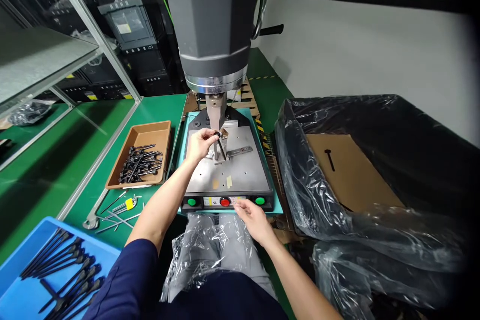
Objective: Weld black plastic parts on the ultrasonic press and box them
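Note:
My left hand (201,144) is closed in a pinch on the head of a black bolt-like part (222,150). Its shaft slants down into a small metal fixture (216,156) on the machine's steel base plate (200,180). Just above the fingers comes the tapered metal tool (216,112) of the grey press head (210,15). My right hand (255,220) hovers by the front panel between the red button (225,202) and the right green button (260,201). Its fingers are loosely bent and apart, and nothing shows in them.
On the left, a brown tray (144,136) holds several black screw-like parts, beside hex keys (123,207). A blue tray (22,270) carries longer black parts. To the right, a box lined with black plastic (300,180) contains cardboard (348,170) with one black part (330,160).

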